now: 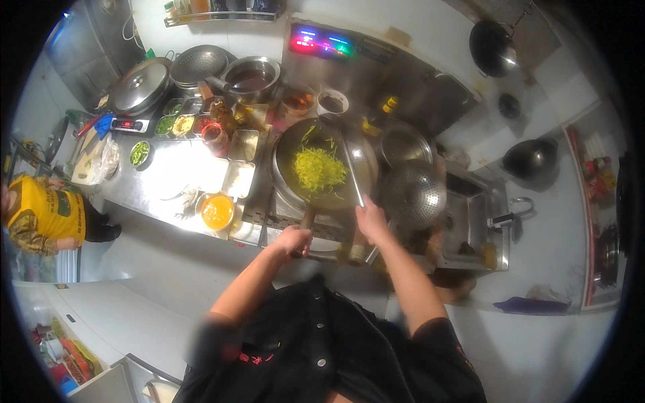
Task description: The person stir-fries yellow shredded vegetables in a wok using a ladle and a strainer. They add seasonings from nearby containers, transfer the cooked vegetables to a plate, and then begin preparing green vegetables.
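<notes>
My left hand (293, 241) is closed around the wooden handle (307, 220) of a wok (330, 199) on the stove. In the wok lies a heap of shredded green vegetable (318, 169), with some shreds spread up its far side. A long-handled metal ladle (354, 174) is gripped in my right hand (373, 219); its shaft reaches over the wok's right part, and its dark head is near the far rim. A metal bowl of orange-yellow liquid (217, 211) stands left of the wok, beside steel trays (239, 179) of white contents.
A perforated strainer (414, 195) and a metal bowl (406, 145) are right of the wok, before a sink (466, 211). Beyond it stand a tub of dark sauce (332, 102) and a pot of dark liquid (252, 79). A person in a yellow apron (50, 206) stands far left.
</notes>
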A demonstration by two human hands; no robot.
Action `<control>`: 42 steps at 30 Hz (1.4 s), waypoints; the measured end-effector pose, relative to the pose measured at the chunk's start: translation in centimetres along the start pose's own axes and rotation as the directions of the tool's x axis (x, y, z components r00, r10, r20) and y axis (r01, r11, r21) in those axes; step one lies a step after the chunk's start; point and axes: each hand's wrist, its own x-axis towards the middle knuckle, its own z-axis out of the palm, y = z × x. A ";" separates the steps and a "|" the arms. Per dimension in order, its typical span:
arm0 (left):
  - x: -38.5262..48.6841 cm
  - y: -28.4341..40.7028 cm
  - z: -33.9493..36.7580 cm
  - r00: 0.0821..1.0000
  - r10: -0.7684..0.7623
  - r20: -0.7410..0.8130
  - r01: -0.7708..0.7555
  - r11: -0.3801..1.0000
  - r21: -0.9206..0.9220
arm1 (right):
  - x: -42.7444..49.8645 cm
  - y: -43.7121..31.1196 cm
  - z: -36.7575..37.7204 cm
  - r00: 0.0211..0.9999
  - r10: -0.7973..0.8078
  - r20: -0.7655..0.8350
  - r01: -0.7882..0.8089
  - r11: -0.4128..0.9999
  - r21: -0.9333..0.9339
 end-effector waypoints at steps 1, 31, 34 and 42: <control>0.3 0.2 0.1 0.999 -0.045 -0.029 0.043 0.997 -0.071 | 1.2 -0.7 1.1 0.995 -0.086 -0.051 0.080 0.991 -0.106; 2.4 -1.1 -1.9 0.995 -0.093 0.024 0.095 0.994 -0.053 | -9.8 15.5 -14.9 0.949 -0.257 0.182 0.296 0.527 -0.797; 2.3 -0.4 -1.2 0.991 -0.130 -0.017 0.131 0.990 0.043 | -11.6 11.6 -15.8 0.967 -0.211 0.145 0.251 0.665 -0.703; 1.1 -2.0 -0.4 1.000 -0.025 0.008 0.025 0.994 -0.103 | -17.3 2.5 -22.6 0.960 -0.004 0.281 0.190 0.749 -0.635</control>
